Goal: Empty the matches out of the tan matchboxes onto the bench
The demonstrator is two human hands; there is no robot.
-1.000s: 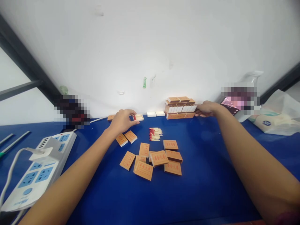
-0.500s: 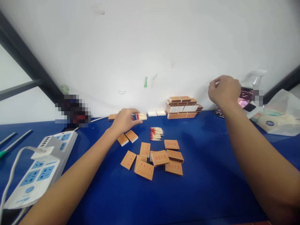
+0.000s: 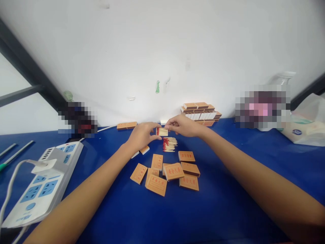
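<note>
Open blue tabletop (image 3: 228, 203) lies along the near edge and right of centre. Scattered matchboxes (image 3: 165, 173) and loose matches (image 3: 169, 144) obstruct the centre; a power strip (image 3: 43, 183) blocks the left edge, stacked matchboxes (image 3: 200, 112) the far edge.

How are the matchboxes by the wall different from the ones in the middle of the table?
The matchboxes by the wall are stacked in tidy layers, while the scattered matchboxes lie flat and loose at odd angles, some overlapping. The wall stack shows white ends in one row; the scattered ones show their printed orange tops. The stack sits beyond both hands; the scattered boxes lie nearer than the hands. Both groups look the same orange-brown.
</note>
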